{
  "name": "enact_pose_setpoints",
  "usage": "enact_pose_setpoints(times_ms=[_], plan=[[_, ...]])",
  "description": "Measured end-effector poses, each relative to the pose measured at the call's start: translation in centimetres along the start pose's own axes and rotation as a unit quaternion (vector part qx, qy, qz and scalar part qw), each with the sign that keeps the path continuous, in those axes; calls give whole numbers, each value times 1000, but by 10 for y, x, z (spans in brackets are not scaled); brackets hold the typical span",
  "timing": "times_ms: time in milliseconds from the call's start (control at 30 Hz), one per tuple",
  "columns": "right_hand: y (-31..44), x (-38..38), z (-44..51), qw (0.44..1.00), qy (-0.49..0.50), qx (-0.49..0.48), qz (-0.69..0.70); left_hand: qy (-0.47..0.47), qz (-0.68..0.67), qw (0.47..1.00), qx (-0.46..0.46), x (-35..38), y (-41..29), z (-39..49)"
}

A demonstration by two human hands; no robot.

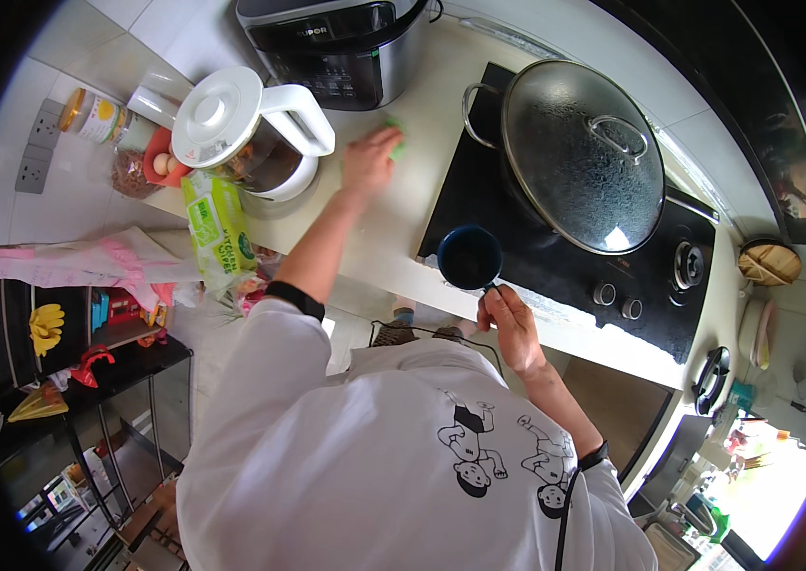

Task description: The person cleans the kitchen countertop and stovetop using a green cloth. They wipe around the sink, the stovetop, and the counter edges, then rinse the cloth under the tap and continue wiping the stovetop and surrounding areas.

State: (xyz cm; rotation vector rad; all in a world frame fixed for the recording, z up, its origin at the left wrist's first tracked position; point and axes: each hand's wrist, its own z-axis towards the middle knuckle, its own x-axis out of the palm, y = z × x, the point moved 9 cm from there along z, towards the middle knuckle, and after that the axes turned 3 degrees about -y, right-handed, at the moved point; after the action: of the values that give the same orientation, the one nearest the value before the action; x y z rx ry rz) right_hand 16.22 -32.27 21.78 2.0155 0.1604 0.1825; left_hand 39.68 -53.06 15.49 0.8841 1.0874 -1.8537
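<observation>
My left hand lies on the pale countertop with a green cloth under its fingers. Most of that cloth is hidden by the hand. In my right hand is the handle of a dark blue mug, held over the front edge of the black gas hob. The mug's inside looks dark, and its contents are not clear. On the hob stands a large pan under a fogged glass lid with a metal handle.
A Supor appliance stands at the back. Left of my left hand are a glass kettle with a white lid, a green pack of kitchen wipes and a red bowl with eggs. Hob knobs lie to the right.
</observation>
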Motion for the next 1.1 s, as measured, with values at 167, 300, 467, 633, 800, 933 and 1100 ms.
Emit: enact_pose_setpoints(times_ms=[167, 300, 467, 633, 800, 933, 1100], plan=[[2, -9, -1, 999, -8, -4, -32, 31, -257, 962, 82, -4, -50, -27], [2, -13, -7, 1000, -5, -6, -18, -157, -23, 972, -173, -32, 16, -15], [-4, -13, -19, 1000, -11, 7, -7, -72, 92, 978, -171, 9, 9, 3], [-3, -14, -21, 1000, -20, 16, -8, 61, -179, 981, -42, 46, -37, 11], [0, -17, -26, 1000, -18, -12, 4, -4, -172, 965, -197, 30, 12, 36], [-9, -17, -31, 1000, -24, 7, 11, -61, 68, 988, -123, 27, -14, 42], [-7, -16, -32, 1000, -29, 2, 12, 27, -71, 995, 64, 37, -62, 28]])
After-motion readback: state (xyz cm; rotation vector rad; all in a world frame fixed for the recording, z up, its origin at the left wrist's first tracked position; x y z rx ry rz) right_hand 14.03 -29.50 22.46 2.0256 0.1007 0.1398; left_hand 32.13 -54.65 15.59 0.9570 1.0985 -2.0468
